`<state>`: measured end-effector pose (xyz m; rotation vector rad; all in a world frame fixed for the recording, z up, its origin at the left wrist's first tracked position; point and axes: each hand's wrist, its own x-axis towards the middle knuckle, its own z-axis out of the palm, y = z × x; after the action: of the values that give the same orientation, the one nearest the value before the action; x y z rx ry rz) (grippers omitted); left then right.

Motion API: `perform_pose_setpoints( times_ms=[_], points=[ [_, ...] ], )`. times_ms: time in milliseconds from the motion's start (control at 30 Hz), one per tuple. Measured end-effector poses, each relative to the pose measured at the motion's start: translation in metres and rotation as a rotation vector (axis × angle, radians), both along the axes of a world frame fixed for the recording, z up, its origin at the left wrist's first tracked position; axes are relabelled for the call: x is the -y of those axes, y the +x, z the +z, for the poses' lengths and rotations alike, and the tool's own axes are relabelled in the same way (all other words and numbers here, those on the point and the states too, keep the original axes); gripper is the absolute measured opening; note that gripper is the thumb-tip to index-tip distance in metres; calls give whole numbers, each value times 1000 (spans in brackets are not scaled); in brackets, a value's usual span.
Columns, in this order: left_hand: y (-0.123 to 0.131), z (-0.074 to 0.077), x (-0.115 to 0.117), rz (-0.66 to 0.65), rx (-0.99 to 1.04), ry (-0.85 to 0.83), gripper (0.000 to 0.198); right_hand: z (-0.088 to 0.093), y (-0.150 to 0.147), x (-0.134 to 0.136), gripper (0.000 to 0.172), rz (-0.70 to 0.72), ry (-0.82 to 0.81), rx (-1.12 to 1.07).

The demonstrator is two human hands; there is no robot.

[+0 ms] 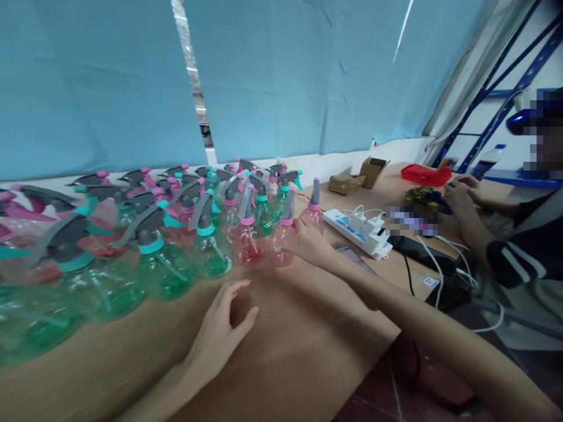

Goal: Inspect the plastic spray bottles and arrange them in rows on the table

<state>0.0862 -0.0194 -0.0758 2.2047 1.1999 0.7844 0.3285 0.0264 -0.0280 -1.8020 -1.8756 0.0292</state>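
My right hand (311,243) reaches across the table to a clear pink spray bottle (281,243) with a pink collar and grey trigger head. Its thumb and fingers close on the right side of the bottle's round body. My left hand (226,316) hangs over the bare tabletop, empty, thumb and fingers apart. Just left of the gripped bottle stands another pink spray bottle (250,246). A green spray bottle (213,255) with a turquoise collar is nearest to my left hand. Behind my right hand, one more pink spray bottle (312,217) stands partly hidden.
Several rows of green and pink spray bottles (165,269) fill the table's left. A white power strip (358,234) with plugs and cables lies right, beside a dark phone (422,255). Small cardboard boxes (347,183) sit behind. Another person's hands (461,193) work at far right.
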Motion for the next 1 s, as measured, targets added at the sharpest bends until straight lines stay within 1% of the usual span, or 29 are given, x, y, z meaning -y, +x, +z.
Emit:
perform_pose_setpoints(
  times_ms=[133,233,333,500,600,667,800,833,900,967,1000],
  points=[
    [0,-2,-1,31,14,-26,30,9,-2,-12,57,-46,-75,20],
    [0,-2,-2,66,11,-54,30,11,-2,-18,58,-61,-95,18],
    [1,-1,-2,78,2,-60,31,11,-2,-22,62,-64,-110,14],
    [-2,-4,-4,86,-9,-56,30,11,-1,-21,66,-58,-129,19],
    [-3,-7,-6,91,-11,-61,30,10,2,-14,66,-26,-80,7],
    [-4,-8,-7,100,-13,-63,31,9,10,-5,57,-10,-19,-26],
    [-2,-8,-9,90,-20,-24,30,7,40,14,25,-19,57,-158],
    [-1,-8,-9,81,-22,-8,29,7,49,16,20,-42,69,-184],
    [3,-8,-10,66,-24,20,27,5,67,16,20,-143,131,-234],
    [8,-7,-10,50,-20,34,26,3,79,9,30,-225,211,-305],
    [11,-7,-9,43,-15,37,25,2,83,3,38,-233,233,-355]
  ],
)
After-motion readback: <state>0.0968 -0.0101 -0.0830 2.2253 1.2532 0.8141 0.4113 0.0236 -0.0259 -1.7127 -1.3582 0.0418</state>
